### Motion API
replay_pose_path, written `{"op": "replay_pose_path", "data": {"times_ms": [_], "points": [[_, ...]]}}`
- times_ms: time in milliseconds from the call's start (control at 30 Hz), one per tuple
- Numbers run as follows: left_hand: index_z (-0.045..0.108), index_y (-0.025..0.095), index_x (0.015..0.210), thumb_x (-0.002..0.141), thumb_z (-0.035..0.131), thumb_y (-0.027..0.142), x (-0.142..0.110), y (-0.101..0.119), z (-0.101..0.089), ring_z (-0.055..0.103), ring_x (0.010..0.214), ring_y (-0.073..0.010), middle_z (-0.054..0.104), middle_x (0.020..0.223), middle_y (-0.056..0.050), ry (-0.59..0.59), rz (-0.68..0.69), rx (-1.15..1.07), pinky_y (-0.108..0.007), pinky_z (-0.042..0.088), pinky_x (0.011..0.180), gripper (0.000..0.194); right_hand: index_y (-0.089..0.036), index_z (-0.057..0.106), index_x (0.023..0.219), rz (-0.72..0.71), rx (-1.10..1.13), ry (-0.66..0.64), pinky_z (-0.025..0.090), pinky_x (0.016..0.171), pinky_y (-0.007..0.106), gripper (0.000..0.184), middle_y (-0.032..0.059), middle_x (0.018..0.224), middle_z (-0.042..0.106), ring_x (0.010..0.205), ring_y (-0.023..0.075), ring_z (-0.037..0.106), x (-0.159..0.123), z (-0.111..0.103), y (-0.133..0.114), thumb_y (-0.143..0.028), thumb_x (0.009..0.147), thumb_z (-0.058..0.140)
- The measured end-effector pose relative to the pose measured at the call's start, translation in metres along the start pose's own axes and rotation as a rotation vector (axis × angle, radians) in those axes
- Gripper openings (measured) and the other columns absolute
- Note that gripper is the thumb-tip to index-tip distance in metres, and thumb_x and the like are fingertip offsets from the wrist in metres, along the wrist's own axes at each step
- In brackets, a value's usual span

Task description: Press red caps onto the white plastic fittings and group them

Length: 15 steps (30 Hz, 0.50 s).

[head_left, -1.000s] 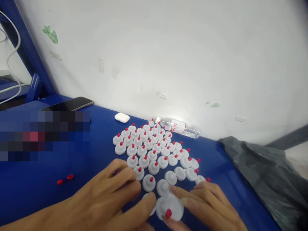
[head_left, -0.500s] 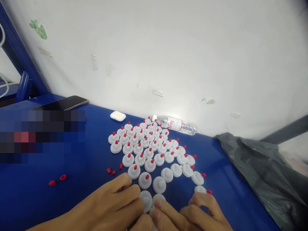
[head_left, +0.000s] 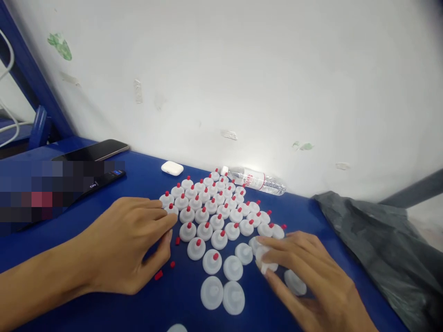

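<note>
Many round white plastic caps with a central nozzle stand in a cluster, most topped with a small red tip. Several at the front, such as one bare white cap, have no red tip. My right hand is at the cluster's right side, its thumb and fingers around a tilted white cap. My left hand is at the cluster's left edge, fingers curled and thumb drawn in; whatever lies between its fingertips is hidden. Loose red tips lie by its thumb.
A clear plastic bottle lies along the white wall behind the cluster. A white earbud case and a dark phone rest at the back left of the blue table. Dark plastic sheeting drapes over the right side.
My hands have separated from the front centre. The left moved left and up beside the loose red tips; the right moved up onto the white caps at the right, now tilting one.
</note>
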<state>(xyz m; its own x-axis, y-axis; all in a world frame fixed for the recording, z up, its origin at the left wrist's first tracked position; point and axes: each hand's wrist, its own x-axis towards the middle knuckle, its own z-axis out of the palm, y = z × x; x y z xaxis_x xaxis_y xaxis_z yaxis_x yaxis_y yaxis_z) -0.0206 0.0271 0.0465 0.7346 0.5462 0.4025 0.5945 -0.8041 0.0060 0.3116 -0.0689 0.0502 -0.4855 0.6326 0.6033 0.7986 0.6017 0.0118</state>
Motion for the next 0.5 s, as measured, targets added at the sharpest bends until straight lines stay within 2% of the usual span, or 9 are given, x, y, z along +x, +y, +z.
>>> {"op": "replay_pose_path", "data": {"times_ms": [67, 133, 300, 367, 433, 500], "points": [[0.057, 0.028, 0.078, 0.100, 0.036, 0.020, -0.003, 0.000, 0.006, 0.063, 0.058, -0.0248, 0.062, 0.065, 0.001, -0.110, -0.030, 0.023, -0.043, 0.043, 0.059, 0.032, -0.027, 0.070, 0.104, -0.026, 0.018, -0.049, 0.056, 0.091, 0.037, 0.009, -0.0001, 0.112, 0.083, 0.093, 0.0186, 0.079, 0.002, 0.000, -0.002, -0.027, 0.108, 0.062], [0.058, 0.028, 0.079, 0.098, 0.037, 0.021, -0.005, -0.001, 0.012, 0.065, 0.057, -0.0267, 0.063, 0.064, 0.001, -0.165, -0.040, 0.036, -0.044, 0.038, 0.057, 0.030, -0.027, 0.070, 0.102, -0.048, 0.046, -0.089, 0.056, 0.089, 0.037, 0.013, -0.0017, 0.107, 0.082, 0.092, 0.0179, 0.078, 0.004, 0.000, -0.002, -0.030, 0.110, 0.060], [0.057, 0.029, 0.080, 0.100, 0.034, 0.024, -0.009, -0.009, 0.023, 0.068, 0.058, -0.0295, 0.066, 0.067, 0.000, -0.230, -0.056, 0.055, -0.044, 0.032, 0.058, 0.031, -0.027, 0.070, 0.112, -0.032, 0.019, -0.119, 0.055, 0.091, 0.040, 0.015, -0.0015, 0.099, 0.079, 0.089, 0.0200, 0.077, 0.004, -0.004, 0.003, -0.037, 0.111, 0.059], [0.058, 0.028, 0.082, 0.102, 0.032, 0.025, -0.010, -0.011, 0.026, 0.070, 0.060, -0.0295, 0.069, 0.069, -0.001, -0.235, -0.063, 0.061, -0.043, 0.032, 0.059, 0.033, -0.026, 0.067, 0.105, 0.019, -0.036, -0.064, 0.055, 0.079, 0.037, 0.010, -0.0019, 0.086, 0.075, 0.075, 0.0183, 0.073, 0.001, -0.010, 0.007, -0.033, 0.109, 0.061], [0.062, 0.027, 0.087, 0.103, 0.032, 0.026, -0.011, -0.012, 0.027, 0.072, 0.063, -0.0294, 0.070, 0.071, -0.001, -0.238, -0.064, 0.063, -0.043, 0.032, 0.060, 0.034, -0.026, 0.061, 0.092, 0.089, -0.100, -0.030, 0.051, 0.062, 0.032, 0.016, -0.0066, 0.066, 0.064, 0.054, 0.0142, 0.064, -0.003, -0.018, 0.014, -0.029, 0.108, 0.059], [0.064, 0.027, 0.089, 0.103, 0.031, 0.027, -0.012, -0.013, 0.028, 0.072, 0.062, -0.0291, 0.070, 0.069, -0.001, -0.243, -0.065, 0.066, -0.043, 0.033, 0.059, 0.035, -0.028, 0.057, 0.084, 0.185, -0.145, -0.092, 0.045, 0.048, 0.028, 0.024, -0.0111, 0.052, 0.053, 0.038, 0.0114, 0.052, -0.009, -0.025, 0.021, -0.034, 0.108, 0.057]]}}
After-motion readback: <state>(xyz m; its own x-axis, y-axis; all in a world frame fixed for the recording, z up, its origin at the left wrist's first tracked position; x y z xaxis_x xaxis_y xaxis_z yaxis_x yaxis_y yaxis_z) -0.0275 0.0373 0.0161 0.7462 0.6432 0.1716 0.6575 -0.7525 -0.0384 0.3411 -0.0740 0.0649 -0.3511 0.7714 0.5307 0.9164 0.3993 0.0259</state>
